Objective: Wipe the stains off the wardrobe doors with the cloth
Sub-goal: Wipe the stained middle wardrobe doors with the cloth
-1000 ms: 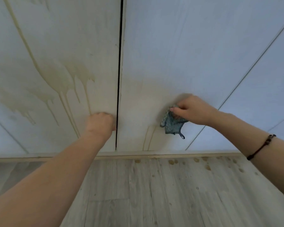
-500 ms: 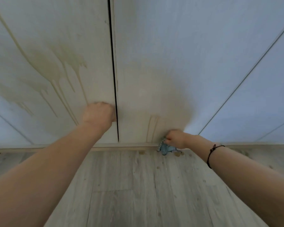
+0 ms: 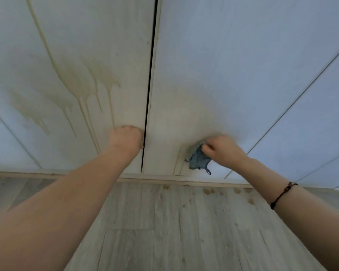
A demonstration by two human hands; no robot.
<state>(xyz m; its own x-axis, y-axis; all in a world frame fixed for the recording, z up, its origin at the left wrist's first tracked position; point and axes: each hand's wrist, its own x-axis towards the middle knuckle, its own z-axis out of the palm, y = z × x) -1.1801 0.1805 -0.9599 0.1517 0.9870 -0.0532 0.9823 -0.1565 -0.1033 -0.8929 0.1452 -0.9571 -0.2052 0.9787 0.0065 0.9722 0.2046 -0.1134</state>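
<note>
Grey wood-grain floor (image 3: 164, 231) in soft, even light.
Brownish drops (image 3: 206, 191) dot the planks (mostly rightward) near a pale base strip (image 3: 155, 180).

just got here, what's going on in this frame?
A person is cleaning wardrobe doors. The right hand grips a blue cloth and presses it low on the right door, next to a faint drip streak. The left hand rests against the left door at the gap between the doors; whether it hooks the edge is unclear. The left door carries large yellowish drip stains, not yet wiped. Brownish spots dot the floor below.
</note>
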